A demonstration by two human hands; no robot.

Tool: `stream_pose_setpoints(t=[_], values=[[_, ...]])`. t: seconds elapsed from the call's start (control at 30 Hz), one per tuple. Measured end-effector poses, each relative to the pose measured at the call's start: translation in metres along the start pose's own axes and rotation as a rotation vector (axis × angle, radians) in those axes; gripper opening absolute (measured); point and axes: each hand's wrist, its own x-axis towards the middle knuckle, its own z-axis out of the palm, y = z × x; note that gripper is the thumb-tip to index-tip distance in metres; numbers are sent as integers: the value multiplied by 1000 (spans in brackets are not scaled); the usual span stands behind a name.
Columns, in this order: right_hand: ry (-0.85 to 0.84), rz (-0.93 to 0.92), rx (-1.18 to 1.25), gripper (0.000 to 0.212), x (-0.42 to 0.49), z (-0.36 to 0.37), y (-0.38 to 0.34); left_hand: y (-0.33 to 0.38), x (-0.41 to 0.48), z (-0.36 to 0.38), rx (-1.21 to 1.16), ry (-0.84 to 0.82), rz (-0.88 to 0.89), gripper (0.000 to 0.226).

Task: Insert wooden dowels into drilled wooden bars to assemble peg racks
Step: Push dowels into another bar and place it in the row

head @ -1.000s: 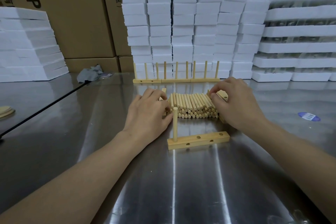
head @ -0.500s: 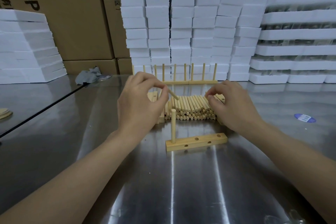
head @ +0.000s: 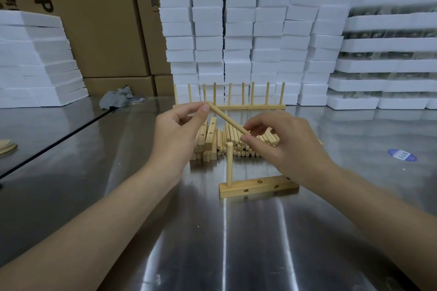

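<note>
Left hand (head: 179,134) pinches the upper-left end and right hand (head: 283,146) the lower-right end of one dowel (head: 225,118), held slanting above the dowel pile (head: 250,146). The drilled bar (head: 260,188), one peg (head: 229,163) upright at its left end, lies toward the viewer from the hands, nearer the right one, its long axis left to right. Shiny steel counter (head: 212,243); cardboard boxes (head: 99,26) at left, stacked foam blocks (head: 255,30) behind.
</note>
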Motion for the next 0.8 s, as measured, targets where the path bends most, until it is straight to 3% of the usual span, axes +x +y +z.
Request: stream_pose_setpoints(t=[0.23, 0.43, 0.6, 0.7, 0.8], values=[[27, -29, -26, 31, -1, -3, -2, 0, 0, -3, -24, -17, -80, 7], [-27, -60, -37, 26, -3, -1, -4, 2, -4, 1, -35, -159, -34, 16], [-101, 143, 379, 15, 0, 4, -11, 0, -10, 4, 8, -307, 25, 31], [-99, 184, 449, 18, 4, 1, -11, 2, -9, 5, 83, -377, 35, 22], [-113, 247, 470, 18, 5, -6, -5, 8, -6, 1, 80, -597, -105, 36]])
